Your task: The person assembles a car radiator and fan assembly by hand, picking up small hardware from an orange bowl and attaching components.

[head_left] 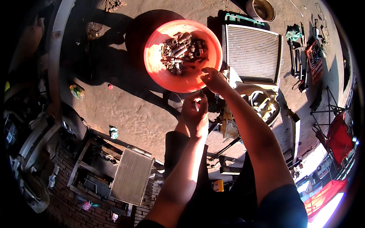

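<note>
One part (196, 106), pinched in the left hand (195, 117), could be dropped near the basin (154, 67) if fumbled; the right hand's (215, 81) grip cannot be told.

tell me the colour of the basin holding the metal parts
Orange-red; the basin shows best in the head view.

Open passage left of centre
Bare ground (121, 108) there gives room; the red basin (152, 62) blocks upper centre, a finned radiator (253, 53) upper right, and another radiator (131, 176) lower left.
</note>
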Available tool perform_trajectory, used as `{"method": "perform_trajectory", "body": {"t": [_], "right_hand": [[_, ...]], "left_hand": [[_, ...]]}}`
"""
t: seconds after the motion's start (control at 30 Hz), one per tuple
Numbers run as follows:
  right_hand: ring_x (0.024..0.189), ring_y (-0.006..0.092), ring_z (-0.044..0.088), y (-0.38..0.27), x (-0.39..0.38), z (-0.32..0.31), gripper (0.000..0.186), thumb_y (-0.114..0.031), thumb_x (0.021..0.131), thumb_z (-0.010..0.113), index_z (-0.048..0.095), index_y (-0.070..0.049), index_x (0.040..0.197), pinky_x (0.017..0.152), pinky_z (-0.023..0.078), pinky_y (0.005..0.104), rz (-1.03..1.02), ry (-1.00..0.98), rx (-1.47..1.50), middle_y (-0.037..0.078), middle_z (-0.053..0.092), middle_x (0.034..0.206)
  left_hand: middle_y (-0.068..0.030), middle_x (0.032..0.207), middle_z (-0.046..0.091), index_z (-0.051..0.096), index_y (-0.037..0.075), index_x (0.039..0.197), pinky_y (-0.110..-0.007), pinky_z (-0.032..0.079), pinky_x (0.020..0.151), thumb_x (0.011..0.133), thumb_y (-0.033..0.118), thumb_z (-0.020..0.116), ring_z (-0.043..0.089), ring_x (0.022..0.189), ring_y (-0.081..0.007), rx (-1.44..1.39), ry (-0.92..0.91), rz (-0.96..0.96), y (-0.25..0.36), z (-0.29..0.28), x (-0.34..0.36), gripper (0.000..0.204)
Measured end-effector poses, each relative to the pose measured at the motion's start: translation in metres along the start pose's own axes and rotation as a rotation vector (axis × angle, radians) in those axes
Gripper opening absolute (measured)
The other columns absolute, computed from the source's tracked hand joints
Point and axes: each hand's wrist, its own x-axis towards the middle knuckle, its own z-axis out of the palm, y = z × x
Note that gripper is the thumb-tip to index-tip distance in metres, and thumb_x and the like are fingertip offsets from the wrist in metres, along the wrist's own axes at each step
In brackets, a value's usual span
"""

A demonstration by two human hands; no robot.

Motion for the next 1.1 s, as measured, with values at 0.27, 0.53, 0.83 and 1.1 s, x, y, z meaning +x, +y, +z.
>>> {"method": "perform_trajectory", "body": {"t": [0.27,0.53,0.83,1.1], "right_hand": [[0.150,0.0416,0.038,0.066,0.116,0.049,0.075,-0.039,0.091,0.065,0.044,-0.003,0.154,0.122,0.036,0.0447,0.041,0.351,-0.139,0.028,0.033,0.164],[0.111,0.0380,0.070,0.012,0.084,0.107,0.037,-0.032,0.089,0.067,0.074,-0.010,0.119,0.102,0.054,0.0482,-0.223,-0.109,-0.158,0.019,0.074,0.117],[0.141,0.0398,0.046,0.068,0.113,0.078,0.048,-0.030,0.088,0.065,0.069,-0.008,0.131,0.118,0.039,0.0476,-0.077,0.394,-0.132,0.021,0.047,0.154],[0.142,0.0420,0.048,0.025,0.100,0.061,0.061,-0.047,0.090,0.071,0.067,-0.003,0.132,0.119,0.040,0.0474,0.013,0.197,-0.274,0.027,0.045,0.157]], "left_hand": [[0.0035,0.092,0.060,0.072,0.007,0.103,-0.019,0.039,0.054,0.091,0.006,0.079,0.049,0.073,-0.0006,-0.070,0.097,-0.161,0.015,0.009,0.003,0.014],[-0.0006,0.097,0.068,0.069,0.004,0.107,-0.018,0.041,0.055,0.092,0.005,0.077,0.053,0.073,-0.0019,-0.086,0.108,-0.126,0.023,-0.003,0.012,0.017],[-0.0041,0.100,0.072,0.067,-0.001,0.111,-0.021,0.047,0.072,0.097,0.004,0.073,0.056,0.080,-0.0033,-0.114,0.090,-0.223,0.034,0.014,0.002,0.016],[-0.0011,0.099,0.068,0.068,0.003,0.109,-0.020,0.042,0.068,0.094,0.006,0.077,0.053,0.082,-0.0032,-0.093,0.133,-0.185,0.022,0.003,0.010,0.018]]}}
